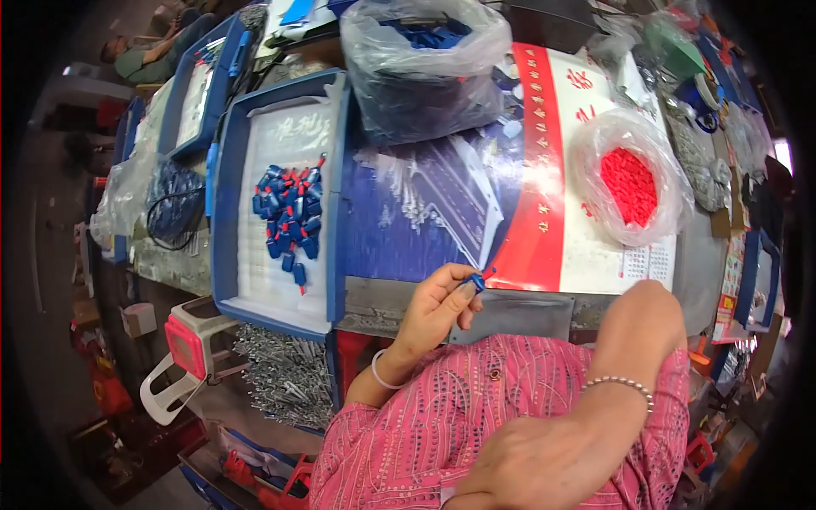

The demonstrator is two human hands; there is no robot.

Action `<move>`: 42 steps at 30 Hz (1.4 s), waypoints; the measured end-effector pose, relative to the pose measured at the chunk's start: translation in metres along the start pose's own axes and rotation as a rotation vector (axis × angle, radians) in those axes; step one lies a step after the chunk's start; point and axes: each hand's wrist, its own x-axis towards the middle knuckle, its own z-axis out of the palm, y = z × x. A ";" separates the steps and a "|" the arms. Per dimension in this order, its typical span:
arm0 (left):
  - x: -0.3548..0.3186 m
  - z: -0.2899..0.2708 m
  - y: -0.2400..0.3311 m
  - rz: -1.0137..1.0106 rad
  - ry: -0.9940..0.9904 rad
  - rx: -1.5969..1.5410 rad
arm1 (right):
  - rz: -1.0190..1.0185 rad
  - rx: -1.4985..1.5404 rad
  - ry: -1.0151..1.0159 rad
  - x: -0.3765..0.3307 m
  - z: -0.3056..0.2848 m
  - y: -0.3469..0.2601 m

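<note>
From my feed I see a crowded table (544,310) covered with a large printed sheet (552,170) in blue, red and white. Blue trays (225,195) run along its left side toward the far end. Below on the left, a white and pink plastic stool (183,348) stands on a dull grey floor (51,255). A bright window (783,155) glares at the right edge; elsewhere the light is soft and even.

— What sat on the counter (544,310)?
— A blue tray (228,204) with a heap of blue-and-red pieces (289,217), a clear bag of red caps (631,180), and a bag of dark blue parts (425,68).
— Below?
— A pink stool (183,353).
</note>
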 end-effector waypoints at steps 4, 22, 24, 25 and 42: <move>0.002 0.001 0.003 -0.017 0.047 0.039 | -0.074 0.141 -0.086 0.014 0.004 0.011; -0.005 -0.001 0.005 0.085 0.050 0.065 | 0.431 -0.960 0.483 -0.033 -0.040 0.075; -0.004 0.000 0.005 0.113 0.024 0.174 | 0.398 -0.901 0.708 -0.046 -0.040 0.103; -0.003 -0.001 0.002 0.133 0.037 0.194 | 0.350 -0.817 0.688 -0.049 -0.040 0.114; -0.009 -0.070 0.078 0.649 0.979 1.492 | 0.555 0.054 0.747 -0.039 -0.027 0.159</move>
